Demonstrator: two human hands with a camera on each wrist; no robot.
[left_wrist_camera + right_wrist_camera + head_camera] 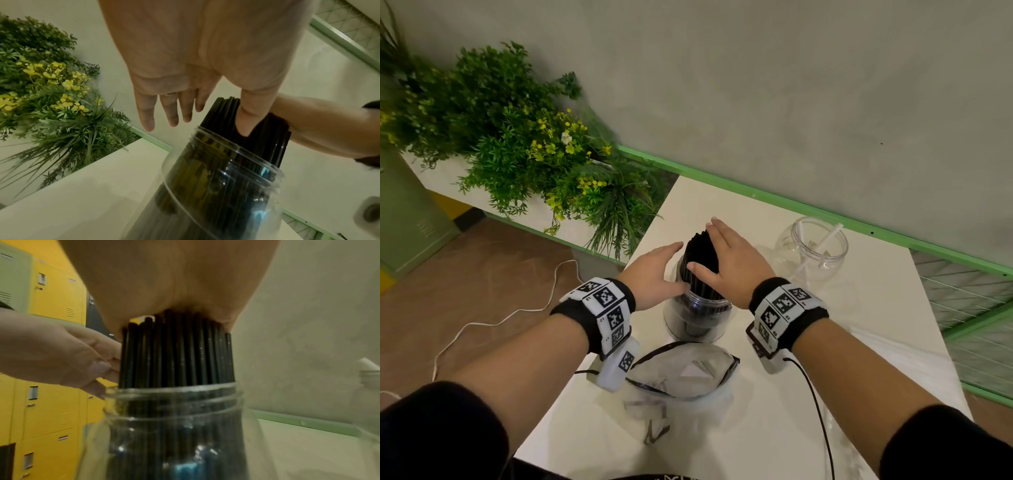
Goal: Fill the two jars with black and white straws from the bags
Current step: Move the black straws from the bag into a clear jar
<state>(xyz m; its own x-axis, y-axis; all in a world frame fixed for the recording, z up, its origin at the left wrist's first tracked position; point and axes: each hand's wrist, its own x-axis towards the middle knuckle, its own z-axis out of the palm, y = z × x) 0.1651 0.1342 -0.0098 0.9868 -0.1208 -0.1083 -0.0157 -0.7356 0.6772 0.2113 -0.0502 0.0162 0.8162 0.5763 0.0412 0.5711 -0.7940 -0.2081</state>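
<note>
A clear jar [697, 318] [216, 186] [174, 426] stands mid-table, packed with a bundle of black straws [702, 250] [265, 142] [176, 350] that rise above its rim. My right hand [726, 253] [174, 280] lies flat on the straw tops, fingers straight. My left hand [654, 270] [164, 110] is beside the bundle on its left, fingers extended, with the thumb against the straws near the rim. A second clear jar [812, 250] stands behind to the right and holds a white straw [828, 238]. A flattened clear bag [681, 373] lies in front of the first jar.
The white table [842, 394] ends at a grey wall with a green rail [791, 209]. Leafy plants with yellow flowers [517, 137] fill a planter at the left. A white cable [493, 318] trails over the brown floor. Yellow lockers [51, 296] show in the right wrist view.
</note>
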